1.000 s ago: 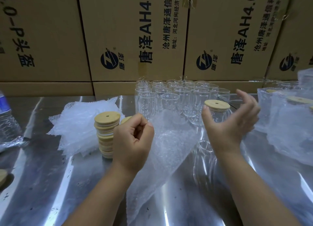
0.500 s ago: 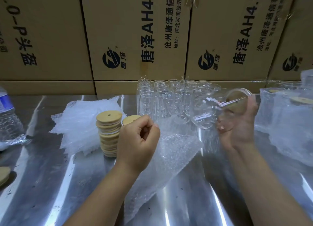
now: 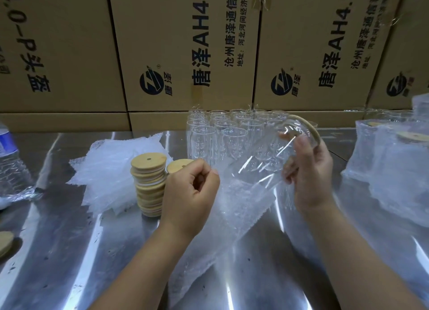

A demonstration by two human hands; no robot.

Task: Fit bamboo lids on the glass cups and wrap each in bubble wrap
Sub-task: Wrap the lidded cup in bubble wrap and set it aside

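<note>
Tipped lower since the earlier frame, the lidded glass cup [image 3: 267, 156] is gripped by the right hand [image 3: 308, 170] over the tabletop's [image 3: 69, 251] middle while the left hand [image 3: 190, 193] pinches the bubble wrap sheet [image 3: 232, 216], so wrapping begins, and next the cup probably must lie on the sheet.

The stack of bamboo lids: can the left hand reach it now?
Probably yes: the stack stands just beside the left hand, nothing between; but its fingers pinch the bubble wrap.
</note>
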